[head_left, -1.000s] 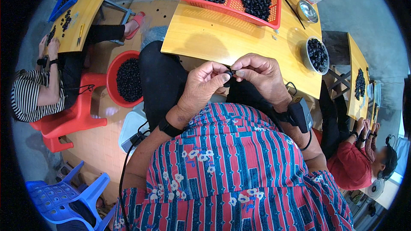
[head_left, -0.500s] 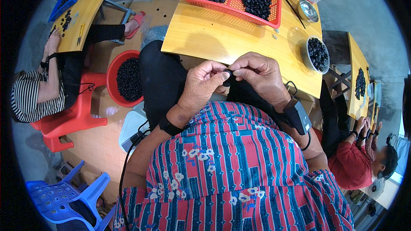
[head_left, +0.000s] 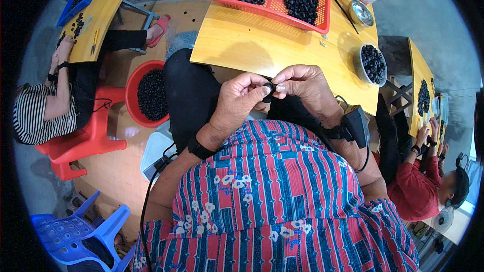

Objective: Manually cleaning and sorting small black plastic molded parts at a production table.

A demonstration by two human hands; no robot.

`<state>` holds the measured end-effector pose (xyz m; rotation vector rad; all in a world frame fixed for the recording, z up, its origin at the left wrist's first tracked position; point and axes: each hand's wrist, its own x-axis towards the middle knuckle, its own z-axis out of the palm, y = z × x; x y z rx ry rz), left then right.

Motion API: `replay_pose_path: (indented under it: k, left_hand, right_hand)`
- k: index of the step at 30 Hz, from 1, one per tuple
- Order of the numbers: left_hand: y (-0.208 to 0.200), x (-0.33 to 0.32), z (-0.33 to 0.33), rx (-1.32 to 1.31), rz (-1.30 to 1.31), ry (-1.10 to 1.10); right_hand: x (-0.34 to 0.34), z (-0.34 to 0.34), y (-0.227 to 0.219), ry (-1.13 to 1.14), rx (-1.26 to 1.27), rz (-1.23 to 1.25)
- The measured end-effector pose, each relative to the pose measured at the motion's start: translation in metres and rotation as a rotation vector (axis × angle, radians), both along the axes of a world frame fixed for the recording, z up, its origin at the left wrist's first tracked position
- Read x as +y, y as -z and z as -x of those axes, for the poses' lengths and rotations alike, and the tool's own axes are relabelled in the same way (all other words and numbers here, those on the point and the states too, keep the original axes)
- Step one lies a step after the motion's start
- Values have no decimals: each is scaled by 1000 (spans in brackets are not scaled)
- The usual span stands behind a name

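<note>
Above my lap, just off the table's near edge, both hands meet at a small black round part [head_left: 269, 90]. My left hand [head_left: 238, 98] pinches it between thumb and curled fingers. From the other side, the thumb and forefinger of my right hand [head_left: 306, 88] are pressed together against the same part. My fingertips cover most of it, and whether the right fingers also hold something smaller is hidden. Beyond my hands, a red two-part plastic basket [head_left: 252, 11] with black ring-shaped parts stands on the wooden table [head_left: 227, 35].
A bowl [head_left: 362, 73] of black parts sits at the table's right edge, near a metal bowl [head_left: 361, 14] and dark rod [head_left: 345, 13]. A red tub [head_left: 132, 88] of parts stands left of my knee. Co-workers sit at tables on both sides. A blue stool [head_left: 70, 234] is lower left.
My right hand has tilted slightly and its wrist has turned, while both hands stay at the black part. The co-worker at right has moved their hands up and forward over their table.
</note>
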<state>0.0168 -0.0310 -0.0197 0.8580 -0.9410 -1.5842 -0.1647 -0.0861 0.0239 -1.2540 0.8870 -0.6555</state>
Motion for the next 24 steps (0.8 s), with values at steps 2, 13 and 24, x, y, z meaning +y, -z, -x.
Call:
replay_pose_path:
  k: [2, 13, 24]
  left_hand:
    - [-1, 1, -1, 8, -9, 7]
    - [5, 2, -1, 7, -20, -21]
    - [6, 2, -3, 29, -70, -51]
  right_hand:
    - [1, -1, 0, 23, -51, -106]
    - [5, -5, 9, -27, -18, 165]
    - [10, -11, 12, 24, -50, 61]
